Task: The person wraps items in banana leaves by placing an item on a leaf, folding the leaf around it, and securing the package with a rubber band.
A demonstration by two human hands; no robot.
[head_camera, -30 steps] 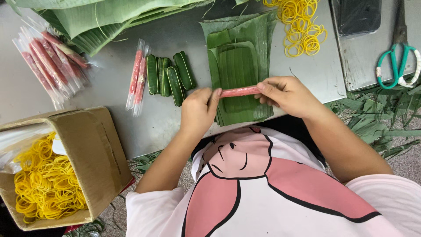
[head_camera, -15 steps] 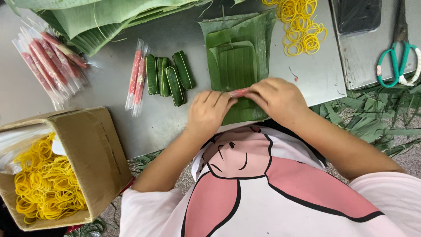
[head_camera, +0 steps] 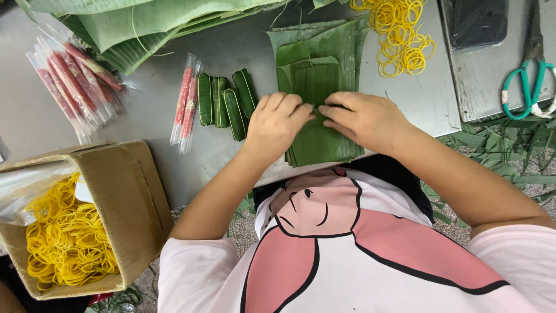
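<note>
Leaf stack [head_camera: 315, 133]: at the table's near edge, overhanging it slightly.
Left hand [head_camera: 277, 123]: fingers curled, pressing on the stack's middle.
Right hand [head_camera: 364, 117]: fingertips pinching a leaf fold, touching the left hand.
Wrapped rolls [head_camera: 227, 103]: just left of stack.
Rubber bands [head_camera: 399, 35]: beyond stack, right.
Open room: bare table [head_camera: 428, 98] right of stack.

Clear sausage packets [head_camera: 75, 81] lie left; open cardboard box [head_camera: 124, 197] below; dark screen [head_camera: 479, 22] top right.
</note>
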